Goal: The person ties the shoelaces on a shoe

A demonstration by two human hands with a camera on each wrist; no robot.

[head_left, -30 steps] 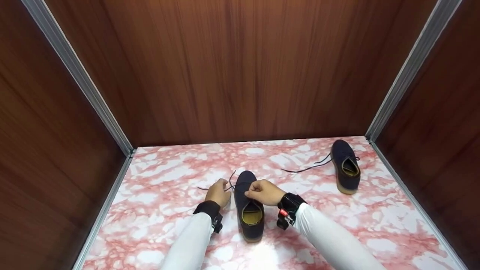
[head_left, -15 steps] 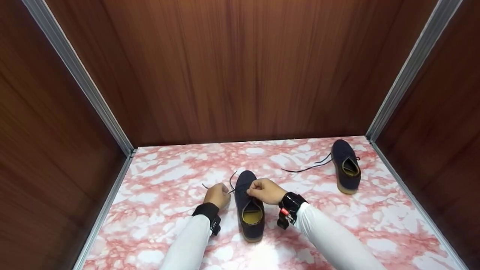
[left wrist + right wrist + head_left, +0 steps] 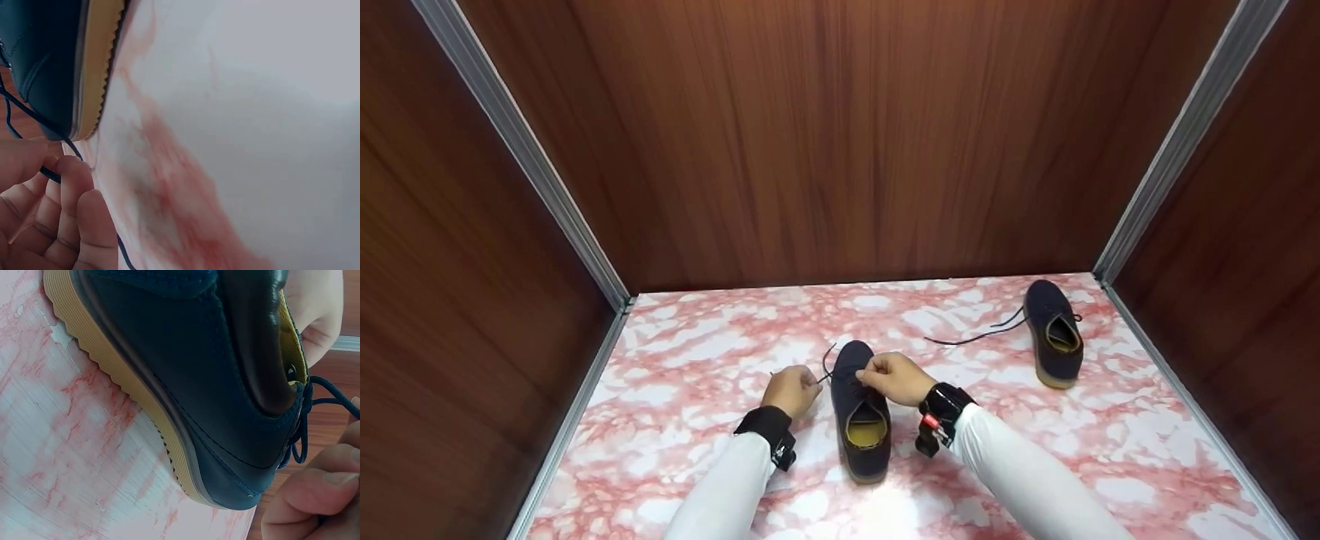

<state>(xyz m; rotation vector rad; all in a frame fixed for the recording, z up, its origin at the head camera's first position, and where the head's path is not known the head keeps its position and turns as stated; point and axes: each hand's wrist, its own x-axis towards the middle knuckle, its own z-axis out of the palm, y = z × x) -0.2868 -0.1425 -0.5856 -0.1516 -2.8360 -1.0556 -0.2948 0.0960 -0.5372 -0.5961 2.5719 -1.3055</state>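
A dark navy lace-up shoe [image 3: 851, 401] with a tan sole and yellow lining stands upright on the table, toe pointing away. On its left, my left hand [image 3: 791, 390] pinches a dark shoelace [image 3: 34, 115] between thumb and fingers, the cord running taut back to the shoe; a short end shows past the hand. Over the lacing, my right hand [image 3: 898, 379] has thumb and fingertips together on a looped length of lace [image 3: 332, 391] at the shoe's front, its grip partly cut off by the right wrist view's edge. Another loose lace end curls beside the toe.
The matching shoe [image 3: 1061, 360] stands at the back right, with its long lace [image 3: 960, 343] trailing left across the red-and-white marbled table [image 3: 682, 442]. Brown wood-grain panels [image 3: 840, 150] with grey metal corner strips enclose the back and both sides.
My left hand has shifted slightly left, and less lace sticks out beyond it. My right hand has risen slightly up and right over the lacing. Both shoes remain in place.
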